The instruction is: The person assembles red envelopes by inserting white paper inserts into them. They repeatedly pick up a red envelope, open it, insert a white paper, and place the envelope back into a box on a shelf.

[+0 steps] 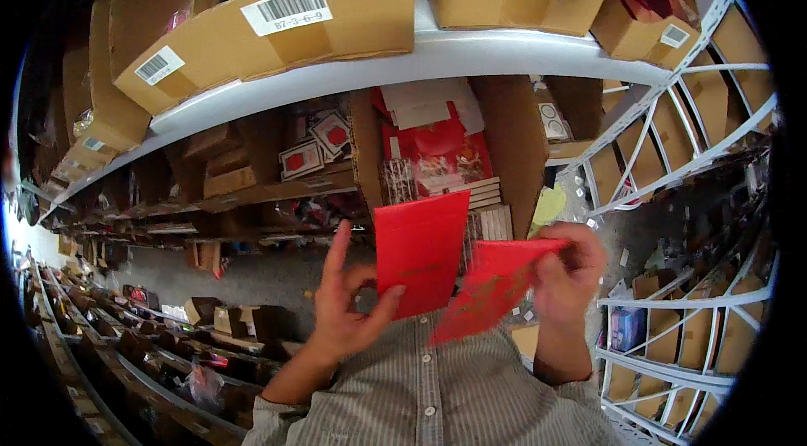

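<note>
My left hand (349, 307) pinches a flat red envelope (424, 248) by its left edge, thumb on the front and index finger stretched upward. The envelope stands nearly upright in front of my chest. In my right hand (567, 274) is a second red envelope (492, 290) with a gold pattern, gripped at its upper right corner. It tilts down to the left, and its lower part is blurred. The two envelopes are close together. Just beyond them, an open cardboard box (508, 126) on a shelf holds red packets (437, 147) and stacked white-edged items (492, 219).
Above runs a grey metal shelf beam (471, 55) carrying labelled cardboard bins (353, 17). White shelf frames (672, 110) stand at the right. More bins of small goods line a lower rack (160, 345) at the left. Grey floor (265, 274) shows between the racks.
</note>
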A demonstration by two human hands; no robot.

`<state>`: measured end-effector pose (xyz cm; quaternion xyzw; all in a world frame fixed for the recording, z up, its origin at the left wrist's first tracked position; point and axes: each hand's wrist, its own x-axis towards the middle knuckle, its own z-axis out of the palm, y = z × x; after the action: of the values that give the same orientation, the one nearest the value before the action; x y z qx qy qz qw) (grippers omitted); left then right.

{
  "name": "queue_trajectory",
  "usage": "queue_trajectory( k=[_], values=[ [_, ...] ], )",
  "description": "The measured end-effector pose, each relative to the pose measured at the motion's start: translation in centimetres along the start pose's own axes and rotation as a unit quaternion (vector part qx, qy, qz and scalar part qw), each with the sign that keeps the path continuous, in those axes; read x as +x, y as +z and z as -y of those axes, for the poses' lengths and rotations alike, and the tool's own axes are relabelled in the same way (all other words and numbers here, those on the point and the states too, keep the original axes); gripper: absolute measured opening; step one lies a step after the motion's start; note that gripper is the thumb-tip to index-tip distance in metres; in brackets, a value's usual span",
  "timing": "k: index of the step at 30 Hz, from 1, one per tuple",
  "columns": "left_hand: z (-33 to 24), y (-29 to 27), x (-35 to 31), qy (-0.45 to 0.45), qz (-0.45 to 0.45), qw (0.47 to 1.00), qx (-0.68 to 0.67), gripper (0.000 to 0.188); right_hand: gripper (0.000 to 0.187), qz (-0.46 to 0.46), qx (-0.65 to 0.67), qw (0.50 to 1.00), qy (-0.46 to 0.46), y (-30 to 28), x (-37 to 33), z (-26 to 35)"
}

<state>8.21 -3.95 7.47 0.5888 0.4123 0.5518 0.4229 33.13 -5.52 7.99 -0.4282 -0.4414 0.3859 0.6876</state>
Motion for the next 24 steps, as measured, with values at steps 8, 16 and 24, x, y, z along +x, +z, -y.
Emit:
queue_trajectory(
  k=[8, 16, 24],
  values=[
    [1.8, -1.4, -1.6, 0.004, 0.156, 0.986, 0.051, 0.030, 0.016, 0.030, 0.131, 0.991, -0.016, 5.1, 1.3, -1.9],
    [0.3, 0.2, -0.9, -0.001, 0.096, 0.994, -0.052, 0.028, 0.021, 0.061, 0.136, 0.988, 0.038, 5.3, -0.3, -3.1],
    [-0.5, -0.7, -0.1, 0.103, 0.080, 0.981, 0.145, 0.017, 0.028, 0.150, 0.100, 0.981, 0.066, 5.6, -1.4, -2.3]
  ],
)
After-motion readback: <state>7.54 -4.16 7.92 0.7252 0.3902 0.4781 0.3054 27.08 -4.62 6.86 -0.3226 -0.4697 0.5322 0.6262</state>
